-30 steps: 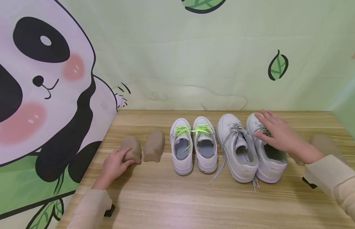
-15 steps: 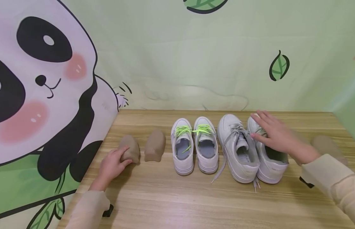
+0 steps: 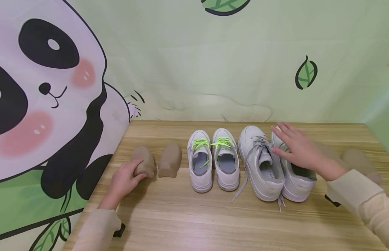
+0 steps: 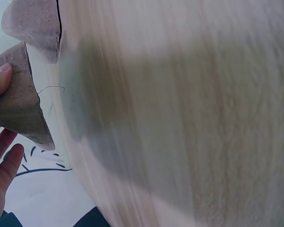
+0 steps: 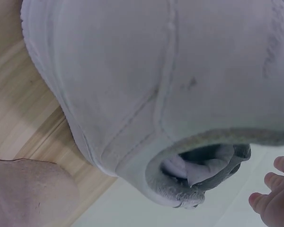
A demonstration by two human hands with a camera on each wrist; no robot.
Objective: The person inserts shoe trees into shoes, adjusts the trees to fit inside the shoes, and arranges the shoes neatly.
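Brown shoe insert (image 3: pixel 144 157) sits pinched in my left hand (image 3: pixel 122 178). My right hand (image 3: pixel 300 148), fingers straight, overhangs a white sneaker (image 3: pixel 297 189).

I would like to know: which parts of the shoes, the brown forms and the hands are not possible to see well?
- Head view: the front of the rightmost white shoe, mostly behind the right hand.
- Head view: much of the second brown form from the right, behind the right forearm.
- Left wrist view: parts of the left hand and its gripped brown form, cut by the left edge.
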